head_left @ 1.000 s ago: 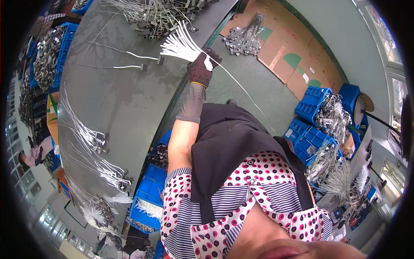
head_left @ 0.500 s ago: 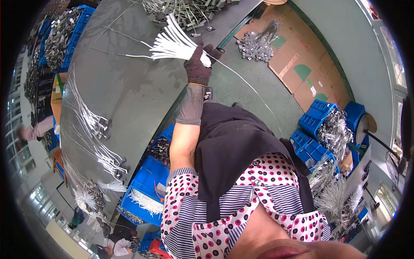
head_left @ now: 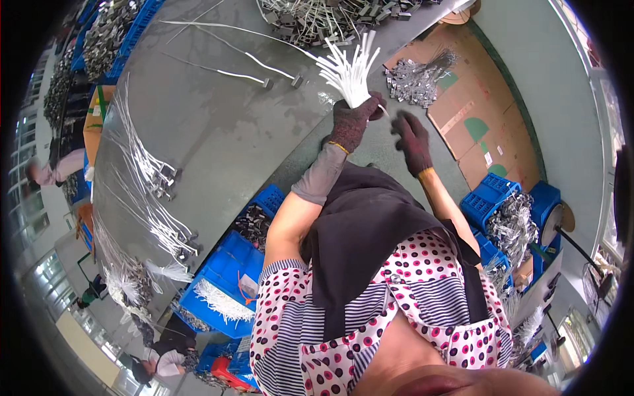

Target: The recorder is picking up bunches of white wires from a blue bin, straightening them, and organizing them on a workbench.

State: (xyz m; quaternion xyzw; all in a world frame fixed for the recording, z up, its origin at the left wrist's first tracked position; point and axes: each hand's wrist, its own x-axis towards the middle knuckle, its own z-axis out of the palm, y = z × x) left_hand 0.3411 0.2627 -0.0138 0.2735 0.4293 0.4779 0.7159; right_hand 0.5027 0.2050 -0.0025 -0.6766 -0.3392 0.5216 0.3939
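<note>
My left hand (head_left: 356, 120), in a dark knitted glove, is closed round a bundle of thin white tubes (head_left: 350, 76). The tubes fan out upward over the edge of the grey table (head_left: 231, 138). One short tube end sticks out beside the fingers. My right hand (head_left: 413, 142), gloved alike, hangs just right of the bundle, apart from it. Its fingers are bent but spread, slightly blurred, and I see nothing in them. Beyond the left hand lie two wires with white sleeves and small grey connectors (head_left: 297, 81). A long white-sleeved wire (head_left: 251, 33) reaches toward the bundle.
A heap of connector-ended wires (head_left: 323, 20) covers the table's far side. Sleeved wire bunches (head_left: 158, 224) lie at left. A blue crate (head_left: 224, 270) holds white tubes. More wires lie on cardboard (head_left: 485, 112) at right, near stacked blue crates (head_left: 489, 198). Other people are at far left.
My right hand has come into view beside the bundle. My left hand has shifted right, turning the tubes upright. The wire that trailed to the right no longer shows; sleeved wires with connectors lie on the table.
</note>
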